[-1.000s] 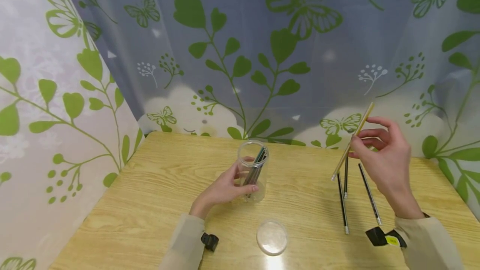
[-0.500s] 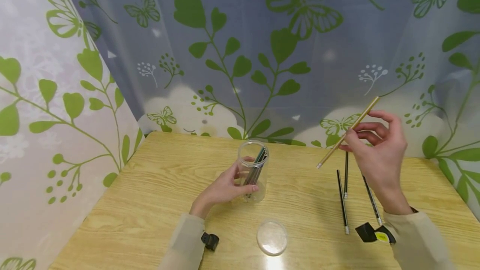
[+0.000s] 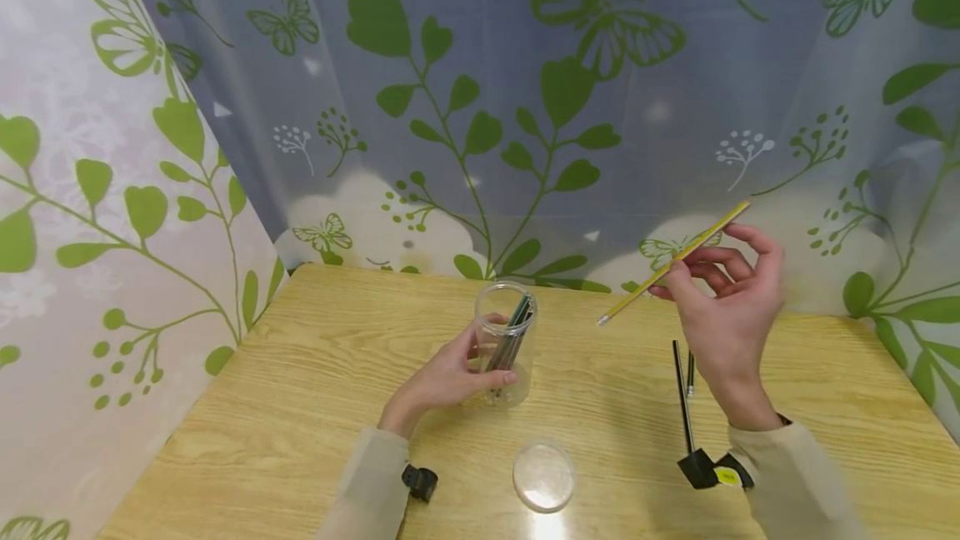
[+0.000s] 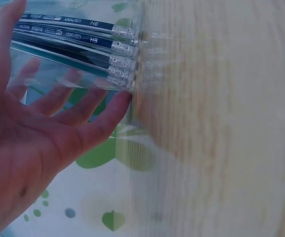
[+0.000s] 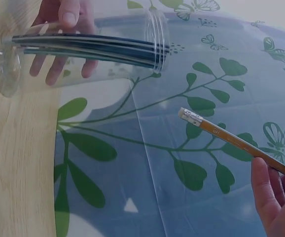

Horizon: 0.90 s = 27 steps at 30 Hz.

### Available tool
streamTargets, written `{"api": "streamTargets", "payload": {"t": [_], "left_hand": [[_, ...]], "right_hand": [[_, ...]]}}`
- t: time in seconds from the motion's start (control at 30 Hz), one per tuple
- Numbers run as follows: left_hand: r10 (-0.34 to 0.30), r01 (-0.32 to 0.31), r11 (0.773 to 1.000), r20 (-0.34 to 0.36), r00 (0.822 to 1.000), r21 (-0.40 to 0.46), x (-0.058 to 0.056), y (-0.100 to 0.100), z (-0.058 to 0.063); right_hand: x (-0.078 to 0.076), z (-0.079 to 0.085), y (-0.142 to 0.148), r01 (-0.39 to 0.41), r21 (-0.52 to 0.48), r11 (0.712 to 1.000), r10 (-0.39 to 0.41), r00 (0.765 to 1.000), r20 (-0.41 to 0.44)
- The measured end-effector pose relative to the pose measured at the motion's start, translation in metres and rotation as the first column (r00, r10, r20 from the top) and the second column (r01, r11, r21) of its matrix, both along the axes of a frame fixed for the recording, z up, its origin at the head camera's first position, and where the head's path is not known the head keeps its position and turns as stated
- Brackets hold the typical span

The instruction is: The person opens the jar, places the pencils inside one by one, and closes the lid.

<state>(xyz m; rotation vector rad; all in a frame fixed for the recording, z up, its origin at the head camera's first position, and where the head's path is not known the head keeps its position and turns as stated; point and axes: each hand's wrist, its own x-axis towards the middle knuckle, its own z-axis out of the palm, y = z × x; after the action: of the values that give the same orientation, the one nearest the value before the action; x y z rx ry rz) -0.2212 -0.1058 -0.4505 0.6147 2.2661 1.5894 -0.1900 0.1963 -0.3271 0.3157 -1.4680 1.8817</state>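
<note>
A clear plastic jar (image 3: 517, 386) stands upright on the table, with several dark pencils (image 3: 510, 344) leaning inside it, eraser ends down. Wrapped round the jar's left side is my left hand (image 3: 450, 369), its thumb across the front. In the left wrist view, the dark pencils (image 4: 83, 37) show "HB" near their metal ferrules. My right hand (image 3: 731, 307) pinches a yellow pencil (image 3: 671, 265) in the air above the table. The yellow pencil slants, its eraser end pointing down-left toward the jar. In the right wrist view, the white eraser and ferrule of this yellow pencil (image 5: 226, 136) are plain.
A round clear lid (image 3: 543, 476) lies on the table in front of the jar. Under my right arm, a black pencil (image 3: 682, 394) and another dark pencil (image 3: 691, 373) lie on the wood, partly covered. A patterned curtain (image 3: 480, 148) hangs behind the table (image 3: 315, 340).
My right hand has moved left with the yellow pencil, which has tilted closer to level. A third dark pencil on the table is now hidden behind my right arm. My left hand and the jar stay put.
</note>
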Motion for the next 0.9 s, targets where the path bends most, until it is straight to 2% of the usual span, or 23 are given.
{"api": "streamTargets", "payload": {"t": [0.47,0.7,0.9], "left_hand": [[-0.001,0.001,1.0,-0.003,1.0,0.012,-0.001,-0.001,-0.001],[0.019,-0.019,1.0,0.003,1.0,0.001,0.001,-0.001,0.001],[0.005,-0.005,1.0,-0.001,1.0,0.009,0.0,-0.001,0.0]], "right_hand": [[-0.006,0.006,-0.034,-0.062,-0.072,0.995,0.058,0.996,-0.061],[-0.007,0.009,-0.051,-0.084,-0.05,0.995,0.081,0.994,-0.075],[-0.007,0.008,-0.061,-0.068,-0.026,0.997,0.067,0.996,-0.06]]}}
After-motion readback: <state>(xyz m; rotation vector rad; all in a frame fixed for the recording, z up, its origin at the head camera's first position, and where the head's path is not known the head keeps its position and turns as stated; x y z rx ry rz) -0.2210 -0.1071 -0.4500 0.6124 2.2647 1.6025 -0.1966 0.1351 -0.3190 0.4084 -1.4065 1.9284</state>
